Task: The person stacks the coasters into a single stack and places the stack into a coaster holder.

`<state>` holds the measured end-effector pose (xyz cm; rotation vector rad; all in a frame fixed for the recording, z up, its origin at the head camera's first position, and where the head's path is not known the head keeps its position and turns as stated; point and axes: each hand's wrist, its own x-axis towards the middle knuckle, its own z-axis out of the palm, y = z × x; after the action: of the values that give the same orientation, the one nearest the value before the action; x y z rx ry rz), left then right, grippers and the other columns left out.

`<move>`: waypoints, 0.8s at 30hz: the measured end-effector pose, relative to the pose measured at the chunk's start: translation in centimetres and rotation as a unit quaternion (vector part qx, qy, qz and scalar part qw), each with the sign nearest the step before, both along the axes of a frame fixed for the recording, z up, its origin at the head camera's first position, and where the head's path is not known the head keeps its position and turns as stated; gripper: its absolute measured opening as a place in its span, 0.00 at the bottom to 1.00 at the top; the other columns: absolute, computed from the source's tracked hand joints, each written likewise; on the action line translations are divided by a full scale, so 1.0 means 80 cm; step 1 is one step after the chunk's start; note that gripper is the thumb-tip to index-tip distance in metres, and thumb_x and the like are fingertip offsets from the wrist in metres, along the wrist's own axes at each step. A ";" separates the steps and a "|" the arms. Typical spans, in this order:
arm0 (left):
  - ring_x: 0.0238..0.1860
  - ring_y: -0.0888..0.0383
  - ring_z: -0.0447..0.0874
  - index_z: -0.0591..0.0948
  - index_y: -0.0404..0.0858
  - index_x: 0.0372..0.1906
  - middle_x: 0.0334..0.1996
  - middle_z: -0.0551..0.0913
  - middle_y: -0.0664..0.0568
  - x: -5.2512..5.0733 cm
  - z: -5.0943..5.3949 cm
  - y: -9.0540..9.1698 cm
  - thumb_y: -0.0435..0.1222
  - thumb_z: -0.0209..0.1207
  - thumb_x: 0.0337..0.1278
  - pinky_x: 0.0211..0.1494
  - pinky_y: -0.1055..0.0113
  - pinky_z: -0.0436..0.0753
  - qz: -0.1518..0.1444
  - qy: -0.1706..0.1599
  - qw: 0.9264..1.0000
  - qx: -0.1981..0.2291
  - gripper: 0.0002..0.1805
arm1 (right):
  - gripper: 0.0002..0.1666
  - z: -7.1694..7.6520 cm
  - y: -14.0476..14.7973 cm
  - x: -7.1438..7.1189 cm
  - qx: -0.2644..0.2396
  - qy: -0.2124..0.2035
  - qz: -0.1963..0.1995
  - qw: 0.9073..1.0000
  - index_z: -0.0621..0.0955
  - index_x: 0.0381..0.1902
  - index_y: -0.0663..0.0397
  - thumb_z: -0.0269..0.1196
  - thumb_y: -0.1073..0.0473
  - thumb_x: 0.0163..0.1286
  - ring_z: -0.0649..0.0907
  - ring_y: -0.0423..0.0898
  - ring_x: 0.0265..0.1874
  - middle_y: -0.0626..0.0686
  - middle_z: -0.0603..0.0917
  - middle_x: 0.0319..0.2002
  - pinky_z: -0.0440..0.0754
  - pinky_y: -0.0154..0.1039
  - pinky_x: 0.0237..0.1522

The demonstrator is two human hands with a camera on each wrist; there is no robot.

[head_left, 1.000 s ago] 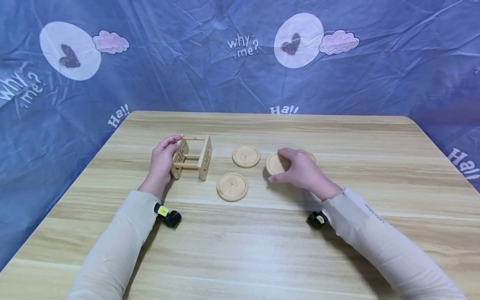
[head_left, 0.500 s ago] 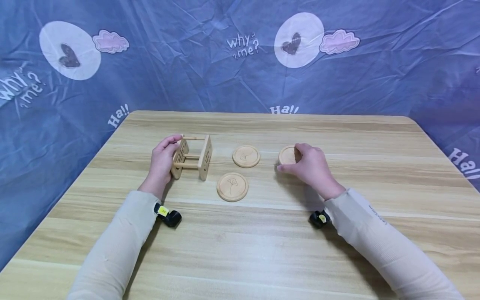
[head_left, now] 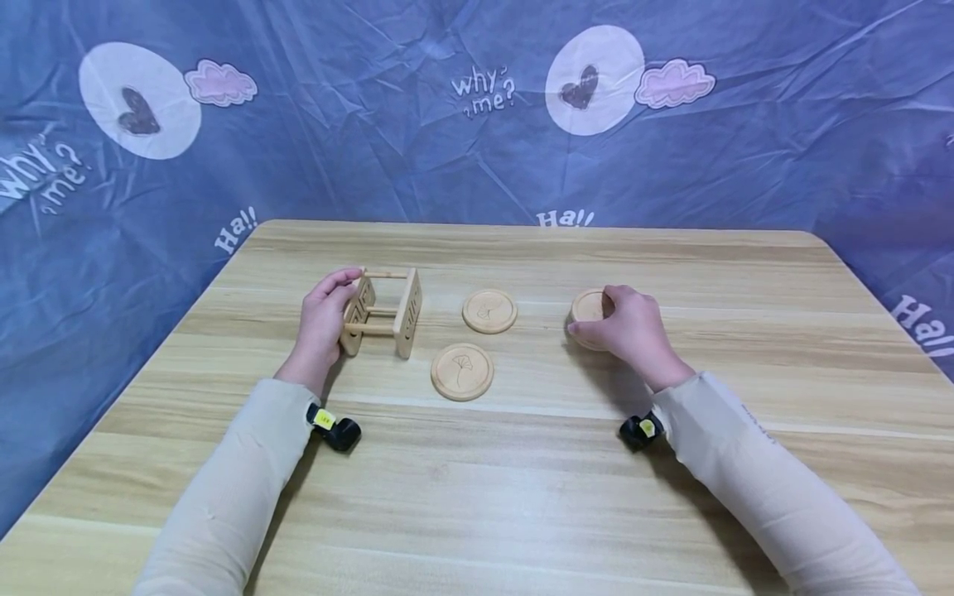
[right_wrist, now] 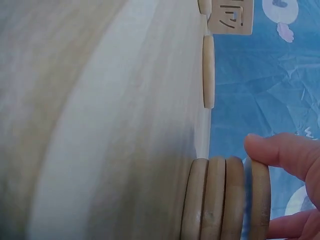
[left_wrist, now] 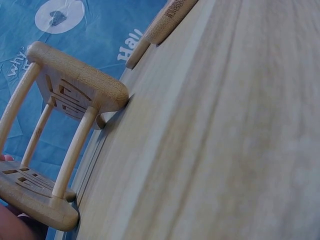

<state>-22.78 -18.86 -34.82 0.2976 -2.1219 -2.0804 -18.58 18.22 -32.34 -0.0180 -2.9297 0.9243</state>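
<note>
My left hand [head_left: 324, 319] grips the near left panel of a small wooden coaster rack [head_left: 407, 319], which stands on the table with rods joining its two slotted end panels. In the right wrist view, several round wooden coasters lie in a stack [right_wrist: 215, 200]. Just over that stack, apart by a narrow gap, is one more coaster [right_wrist: 260, 200]. My right hand [head_left: 633, 335] pinches it by the rim between thumb and fingers. Between the hands two loose coasters lie flat: one farther back [head_left: 489, 311] and one with a leaf drawing [head_left: 462, 372].
The wood-grain table [head_left: 477, 497] has a straight back edge with rounded corners. Behind it hangs a blue printed cloth [head_left: 417, 124]. A black wrist camera sits at the left sleeve [head_left: 224, 480] and another at the right sleeve [head_left: 753, 480].
My right hand has carried its coaster to the right, over the stack, which showed partly behind the hand earlier. The left hand and the rack have stayed in place.
</note>
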 end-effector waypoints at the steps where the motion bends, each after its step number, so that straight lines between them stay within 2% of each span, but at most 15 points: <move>1: 0.46 0.66 0.70 0.79 0.39 0.49 0.40 0.74 0.61 0.000 0.000 0.000 0.30 0.49 0.60 0.53 0.73 0.69 0.000 0.000 1.000 0.000 0.14 | 0.26 0.000 0.001 0.000 -0.001 -0.003 -0.002 1.000 0.66 0.24 0.58 0.70 0.50 0.47 0.68 0.53 0.30 0.56 0.67 0.27 0.65 0.41 0.29; 6: 0.46 0.66 0.70 0.79 0.40 0.49 0.40 0.75 0.60 -0.001 -0.001 0.000 0.30 0.49 0.60 0.54 0.72 0.68 0.002 0.000 1.000 0.002 0.14 | 0.27 -0.001 0.003 -0.001 -0.005 -0.007 -0.002 1.000 0.65 0.25 0.58 0.70 0.50 0.48 0.67 0.53 0.31 0.56 0.66 0.27 0.64 0.42 0.31; 11: 0.47 0.65 0.70 0.79 0.40 0.49 0.41 0.75 0.60 -0.001 -0.001 0.000 0.30 0.49 0.60 0.55 0.71 0.68 0.003 -0.003 1.000 -0.001 0.14 | 0.27 -0.003 0.003 -0.003 -0.004 -0.003 0.006 1.000 0.63 0.22 0.57 0.70 0.51 0.48 0.66 0.52 0.28 0.54 0.63 0.24 0.61 0.40 0.28; 17: 0.51 0.64 0.70 0.78 0.39 0.51 0.47 0.76 0.58 0.000 0.000 0.000 0.31 0.49 0.61 0.58 0.70 0.68 -0.001 -0.008 1.000 -0.002 0.15 | 0.27 -0.003 0.004 -0.004 0.007 -0.014 0.011 1.000 0.64 0.24 0.58 0.70 0.50 0.49 0.67 0.52 0.27 0.55 0.64 0.23 0.62 0.40 0.27; 19: 0.51 0.64 0.70 0.78 0.39 0.52 0.48 0.76 0.58 0.000 0.001 0.000 0.31 0.49 0.61 0.58 0.71 0.68 -0.002 -0.010 1.000 0.001 0.16 | 0.27 -0.002 0.004 -0.004 0.006 -0.028 0.010 1.000 0.71 0.34 0.63 0.70 0.49 0.49 0.72 0.57 0.34 0.61 0.72 0.30 0.70 0.45 0.34; 20: 0.51 0.64 0.70 0.78 0.39 0.52 0.48 0.76 0.58 0.000 0.001 0.000 0.31 0.49 0.61 0.58 0.71 0.68 -0.002 -0.010 1.000 0.002 0.16 | 0.31 -0.001 0.004 -0.004 0.002 -0.039 0.008 0.999 0.72 0.43 0.65 0.69 0.49 0.50 0.73 0.60 0.40 0.64 0.74 0.37 0.73 0.48 0.41; 22: 0.51 0.64 0.70 0.78 0.40 0.51 0.48 0.76 0.58 0.000 0.002 0.000 0.31 0.49 0.61 0.58 0.71 0.68 -0.001 -0.011 1.000 0.003 0.15 | 0.44 0.000 0.005 -0.004 -0.004 -0.060 0.006 0.998 0.66 0.60 0.65 0.69 0.48 0.51 0.69 0.65 0.54 0.69 0.72 0.52 0.69 0.56 0.55; 24: 0.50 0.64 0.70 0.79 0.40 0.51 0.47 0.75 0.58 0.000 0.002 0.000 0.31 0.49 0.61 0.58 0.71 0.68 -0.001 -0.012 1.000 0.003 0.15 | 0.55 0.000 0.006 -0.004 -0.015 -0.077 0.003 0.997 0.55 0.69 0.63 0.68 0.47 0.51 0.59 0.68 0.63 0.69 0.63 0.64 0.58 0.61 0.63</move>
<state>-22.76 -18.85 -34.69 0.3223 -2.1312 -2.0939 -18.88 18.66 -32.32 -0.0876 -3.0573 1.0109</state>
